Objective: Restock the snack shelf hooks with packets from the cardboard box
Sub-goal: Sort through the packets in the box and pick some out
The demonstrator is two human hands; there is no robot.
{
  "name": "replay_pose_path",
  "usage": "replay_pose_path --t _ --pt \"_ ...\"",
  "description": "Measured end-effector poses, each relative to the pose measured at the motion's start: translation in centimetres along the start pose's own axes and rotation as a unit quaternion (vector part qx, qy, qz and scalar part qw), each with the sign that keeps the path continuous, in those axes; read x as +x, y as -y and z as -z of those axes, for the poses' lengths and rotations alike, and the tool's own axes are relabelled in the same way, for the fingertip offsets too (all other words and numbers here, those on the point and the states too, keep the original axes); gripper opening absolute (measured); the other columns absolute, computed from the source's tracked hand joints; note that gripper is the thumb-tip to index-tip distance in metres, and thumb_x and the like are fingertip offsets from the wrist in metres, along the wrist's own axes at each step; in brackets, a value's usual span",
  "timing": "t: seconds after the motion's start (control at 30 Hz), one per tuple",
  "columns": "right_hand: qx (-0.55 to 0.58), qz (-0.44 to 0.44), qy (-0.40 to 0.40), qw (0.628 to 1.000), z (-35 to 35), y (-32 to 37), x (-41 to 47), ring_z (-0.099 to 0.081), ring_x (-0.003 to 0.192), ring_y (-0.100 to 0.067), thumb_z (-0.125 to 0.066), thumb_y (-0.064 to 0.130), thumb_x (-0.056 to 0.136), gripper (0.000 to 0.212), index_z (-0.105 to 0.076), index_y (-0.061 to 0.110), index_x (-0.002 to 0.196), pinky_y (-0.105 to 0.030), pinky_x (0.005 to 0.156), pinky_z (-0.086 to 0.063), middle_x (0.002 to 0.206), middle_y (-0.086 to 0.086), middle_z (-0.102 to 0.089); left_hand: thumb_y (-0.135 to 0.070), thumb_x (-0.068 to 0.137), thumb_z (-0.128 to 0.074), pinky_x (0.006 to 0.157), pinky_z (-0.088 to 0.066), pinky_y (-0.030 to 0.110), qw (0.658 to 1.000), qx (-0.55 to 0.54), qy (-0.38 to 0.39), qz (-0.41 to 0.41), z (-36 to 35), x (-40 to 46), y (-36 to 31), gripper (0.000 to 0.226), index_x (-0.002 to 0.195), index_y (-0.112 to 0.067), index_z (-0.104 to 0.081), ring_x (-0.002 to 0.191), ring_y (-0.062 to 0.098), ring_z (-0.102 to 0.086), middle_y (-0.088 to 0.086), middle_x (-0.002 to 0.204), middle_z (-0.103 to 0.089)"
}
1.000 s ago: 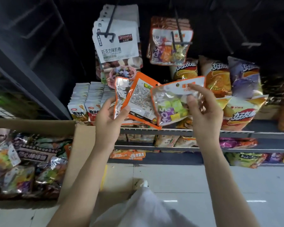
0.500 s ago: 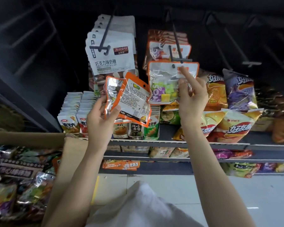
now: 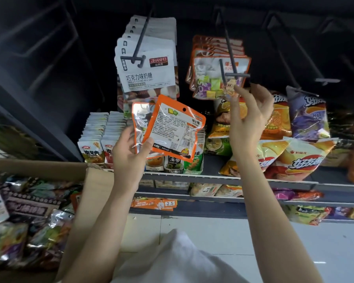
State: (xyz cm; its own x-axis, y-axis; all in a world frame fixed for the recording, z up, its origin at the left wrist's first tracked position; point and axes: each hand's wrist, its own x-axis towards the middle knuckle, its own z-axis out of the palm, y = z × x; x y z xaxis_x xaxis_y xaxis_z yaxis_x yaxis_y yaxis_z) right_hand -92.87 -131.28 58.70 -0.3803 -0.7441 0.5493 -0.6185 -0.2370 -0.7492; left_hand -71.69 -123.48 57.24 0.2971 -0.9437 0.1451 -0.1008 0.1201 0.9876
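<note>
My left hand (image 3: 129,158) grips 2 orange-edged candy packets (image 3: 173,129), thumb pinched over their lower left corner, and they fan upward with the printed back of the front one facing me, its hang hole at the top. My right hand (image 3: 249,121) is raised toward the hook (image 3: 230,58) on the right; its fingertips (image 3: 238,90) pinch the bottom corner of the front hanging packet (image 3: 217,78), a clear-window pouch of green and purple candies that sits on the hook at the head of a row of matching orange packets. Just to the left, another hook (image 3: 140,43) carries a stack of white packets (image 3: 149,70) with dark lettering. Below them, the shelf (image 3: 213,177) holds upright rows of small sachets (image 3: 94,144) on the left and loose chip bags (image 3: 302,156) in orange, yellow and purple on the right. The cardboard box (image 3: 98,180) stands at the lower left, its flap near my left forearm, and it is filled with a jumble of shiny mixed packets (image 3: 29,231). A 2.5 price tag (image 3: 169,203) shows on the lower shelf edge.
</note>
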Motion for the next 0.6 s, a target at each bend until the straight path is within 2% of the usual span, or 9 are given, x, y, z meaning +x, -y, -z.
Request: replay_pose_path --t 0.07,0.13,0.23,0.3,0.4,0.5,0.6 --pt "0.060 -0.089 0.079 0.991 1.6 0.8 -2.3 -0.053 0.108 -0.004 -0.057 0.033 0.095 0.026 -0.063 0.020 0.117 -0.018 0.091 -0.043 0.116 0.005 -0.055 -0.007 0.087 -0.065 0.088 -0.054 0.028 1.000 -0.022 -0.002 0.016 -0.4 -0.2 0.0 0.030 0.105 -0.030 -0.058 0.099 0.006 -0.066 -0.010 0.102 -0.069" --pt "0.115 -0.189 0.186 0.957 2.4 1.6 -4.2 -0.058 0.092 0.008 -0.060 0.037 0.092 0.031 -0.058 0.019 0.117 -0.012 0.080 -0.047 0.102 0.014 -0.062 -0.007 0.086 -0.066 0.090 -0.053 0.034 0.998 -0.047 0.003 0.030 -0.9 -0.3 -0.1 0.031 0.104 -0.031 -0.059 0.102 0.012 -0.066 -0.005 0.104 -0.070" --pt "0.190 -0.271 0.246 0.911 2.6 2.2 -5.6 -0.065 0.091 -0.007 -0.068 0.035 0.085 0.033 -0.058 0.017 0.111 -0.016 0.073 -0.052 0.098 0.003 -0.068 -0.005 0.085 -0.066 0.090 -0.053 0.033 0.997 -0.062 0.030 0.040 -1.7 -0.7 -0.4 0.031 0.107 -0.027 -0.061 0.103 0.012 -0.065 -0.005 0.105 -0.070" --pt "0.235 -0.294 0.238 0.896 3.0 2.4 -6.0 -0.067 0.088 -0.008 -0.071 0.027 0.083 0.031 -0.057 0.016 0.108 -0.019 0.068 -0.054 0.097 0.001 -0.068 -0.003 0.084 -0.067 0.089 -0.054 0.033 0.996 -0.066 0.046 0.041 -2.2 -0.9 -0.4 0.033 0.111 -0.022 -0.060 0.103 0.012 -0.066 -0.003 0.106 -0.070" --pt "0.294 -0.314 0.204 0.880 3.7 2.4 -6.2 -0.070 0.091 -0.010 -0.071 0.016 0.083 0.030 -0.053 0.015 0.107 -0.023 0.067 -0.057 0.103 -0.001 -0.071 -0.007 0.080 -0.071 0.087 -0.053 0.032 0.994 -0.076 0.060 0.041 -2.7 -1.2 -0.6 0.036 0.110 -0.025 -0.060 0.102 0.014 -0.066 -0.003 0.105 -0.072" --pt "0.311 -0.315 0.166 0.881 5.0 2.1 -6.1 -0.070 0.097 -0.015 -0.067 0.012 0.087 0.033 -0.049 0.008 0.115 -0.022 0.067 -0.056 0.107 -0.003 -0.071 -0.018 0.076 -0.071 0.083 -0.053 0.024 0.992 -0.083 0.090 0.030 -3.0 -1.5 -1.1 0.035 0.108 -0.027 -0.059 0.099 0.010 -0.067 -0.010 0.100 -0.073" --pt "0.309 -0.307 0.110 0.893 7.3 1.4 -5.5 -0.069 0.094 -0.014 -0.063 0.011 0.090 0.027 -0.050 0.014 0.115 -0.022 0.071 -0.055 0.101 0.002 -0.071 -0.024 0.073 -0.069 0.083 -0.053 0.023 0.991 -0.093 0.095 0.022 -3.0 -1.2 -1.4 0.039 0.110 -0.028 -0.058 0.100 0.010 -0.066 -0.010 0.102 -0.071"
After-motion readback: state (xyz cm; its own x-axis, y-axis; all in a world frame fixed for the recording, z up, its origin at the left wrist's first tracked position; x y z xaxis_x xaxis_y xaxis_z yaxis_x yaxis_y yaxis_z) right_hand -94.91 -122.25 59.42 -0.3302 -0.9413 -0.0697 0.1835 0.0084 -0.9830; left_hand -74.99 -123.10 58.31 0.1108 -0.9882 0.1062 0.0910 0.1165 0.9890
